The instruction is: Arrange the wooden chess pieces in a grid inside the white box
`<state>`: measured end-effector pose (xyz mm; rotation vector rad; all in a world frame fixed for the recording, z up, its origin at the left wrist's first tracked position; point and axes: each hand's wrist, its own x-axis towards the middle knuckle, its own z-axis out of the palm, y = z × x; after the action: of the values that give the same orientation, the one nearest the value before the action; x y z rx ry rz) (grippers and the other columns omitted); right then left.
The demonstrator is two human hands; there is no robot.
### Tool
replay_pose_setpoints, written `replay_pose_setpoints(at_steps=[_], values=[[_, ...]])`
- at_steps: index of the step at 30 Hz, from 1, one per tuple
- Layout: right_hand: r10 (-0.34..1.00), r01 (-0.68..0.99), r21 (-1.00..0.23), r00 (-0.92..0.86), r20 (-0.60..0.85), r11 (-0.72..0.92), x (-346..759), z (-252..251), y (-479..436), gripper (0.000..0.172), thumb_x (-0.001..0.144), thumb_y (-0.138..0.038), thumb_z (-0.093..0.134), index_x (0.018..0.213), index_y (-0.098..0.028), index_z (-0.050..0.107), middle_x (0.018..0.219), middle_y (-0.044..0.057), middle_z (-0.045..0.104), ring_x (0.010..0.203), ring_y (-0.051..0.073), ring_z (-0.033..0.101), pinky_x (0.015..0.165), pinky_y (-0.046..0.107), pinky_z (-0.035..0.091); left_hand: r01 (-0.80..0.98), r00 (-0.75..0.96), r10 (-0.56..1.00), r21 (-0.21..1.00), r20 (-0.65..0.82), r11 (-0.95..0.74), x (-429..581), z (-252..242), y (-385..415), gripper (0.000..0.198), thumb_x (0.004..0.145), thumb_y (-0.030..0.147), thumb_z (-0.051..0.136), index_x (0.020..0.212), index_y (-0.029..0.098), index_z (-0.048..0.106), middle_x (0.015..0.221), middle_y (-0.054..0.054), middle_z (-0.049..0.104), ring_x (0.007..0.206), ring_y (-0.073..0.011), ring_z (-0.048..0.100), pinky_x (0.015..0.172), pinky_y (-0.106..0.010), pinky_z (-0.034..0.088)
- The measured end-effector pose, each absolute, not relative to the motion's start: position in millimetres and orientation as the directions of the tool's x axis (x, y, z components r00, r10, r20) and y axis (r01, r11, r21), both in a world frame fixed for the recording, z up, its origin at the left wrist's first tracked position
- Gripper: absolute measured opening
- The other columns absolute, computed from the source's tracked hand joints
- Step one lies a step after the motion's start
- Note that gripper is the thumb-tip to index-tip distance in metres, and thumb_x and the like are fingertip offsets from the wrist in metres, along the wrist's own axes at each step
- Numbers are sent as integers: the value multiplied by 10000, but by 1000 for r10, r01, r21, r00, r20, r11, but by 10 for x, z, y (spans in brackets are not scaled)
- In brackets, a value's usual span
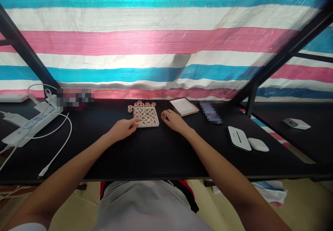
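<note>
A shallow white box (146, 125) lies on the black desk, filled with rows of round xiangqi pieces (147, 114) marked with black and red characters. My left hand (123, 128) is at the box's near left corner, thumb and fingers closed on its edge and partly covering a red piece there. Just right of the box, my right hand (173, 120) pinches a single xiangqi piece (164, 116), mostly hidden by the fingers. Behind the box and at its far left sit several loose red-marked pieces (139, 103), some stacked.
An open box lid (184, 106) rests behind my right hand, with a blurred phone (210, 112) beside it. Farther right are a white flat device (239, 138) and a white rounded case (258, 144). A power strip (31, 126) and white cables (68, 133) occupy the left side.
</note>
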<state>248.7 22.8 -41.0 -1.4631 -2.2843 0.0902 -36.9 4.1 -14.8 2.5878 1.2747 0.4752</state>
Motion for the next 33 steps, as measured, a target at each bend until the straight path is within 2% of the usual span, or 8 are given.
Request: replay_pose_setpoints(at_steps=[4, 8, 11, 15, 17, 24, 28, 33], values=[[887, 808, -388, -331, 322, 443, 2457, -282, 122, 95, 832, -246, 545, 907, -188, 548, 849, 35, 560, 748, 166, 552, 690, 280, 434, 647, 631, 738, 362, 238, -671, -336, -141, -28, 291, 886, 296, 441, 1066, 216, 656, 727, 0, 672, 632, -129, 602, 643, -206, 401], [825, 679, -478, -391, 407, 558, 2320, -148, -52, 124, 824, -254, 561, 924, -186, 535, 890, 27, 541, 733, 134, 549, 683, 253, 443, 544, 705, 679, 457, 206, -703, -269, -134, -98, 254, 880, 297, 471, 963, 189, 685, 757, -9, 680, 645, -116, 592, 655, -197, 408], [780, 565, -540, -497, 380, 623, 2181, -91, -192, 143, 813, -237, 575, 941, -190, 532, 930, 28, 528, 686, 104, 546, 661, 233, 458, 516, 704, 694, 565, 148, -644, -200, -141, -138, 281, 891, 342, 467, 917, 181, 696, 754, -5, 674, 634, -108, 567, 628, -195, 400], [724, 484, -572, -609, 323, 662, 2042, -99, -309, 162, 803, -239, 604, 945, -201, 536, 849, 4, 527, 674, 105, 531, 664, 232, 459, 541, 636, 769, 671, 69, -507, -129, -151, -174, 381, 888, 431, 448, 790, 159, 696, 622, 9, 599, 565, -105, 494, 532, -204, 344], [713, 466, -587, -633, 302, 662, 2006, -122, -328, 151, 803, -238, 609, 932, -203, 539, 834, -2, 525, 677, 104, 532, 658, 229, 453, 534, 628, 778, 711, 30, -458, -110, -149, -184, 395, 871, 461, 464, 797, 157, 706, 592, 13, 576, 531, -98, 451, 495, -206, 308], [770, 435, -715, -596, 228, 548, 1985, -147, -306, 204, 776, -322, 658, 896, -194, 554, 784, -11, 559, 658, 104, 549, 609, 216, 449, 494, 610, 791, 799, -38, -343, -108, -128, -151, 339, 783, 446, 565, 759, 137, 704, 567, 12, 560, 512, -89, 427, 471, -202, 295], [801, 440, -808, -595, 65, 392, 2015, -131, -266, 281, 799, -383, 622, 989, -181, 575, 746, -12, 612, 573, 92, 543, 567, 214, 445, 452, 598, 800, 847, -54, -281, -142, -134, -112, 312, 768, 428, 575, 740, 129, 660, 571, 15, 542, 521, -91, 444, 483, -202, 317], [804, 432, -870, -590, -74, 237, 2055, -121, -235, 267, 829, -411, 565, 888, -158, 626, 700, 2, 647, 472, 75, 508, 488, 200, 414, 434, 594, 803, 860, -47, -270, -145, -134, -109, 289, 771, 410, 567, 739, 131, 635, 576, 16, 529, 526, -92, 445, 487, -203, 328]])
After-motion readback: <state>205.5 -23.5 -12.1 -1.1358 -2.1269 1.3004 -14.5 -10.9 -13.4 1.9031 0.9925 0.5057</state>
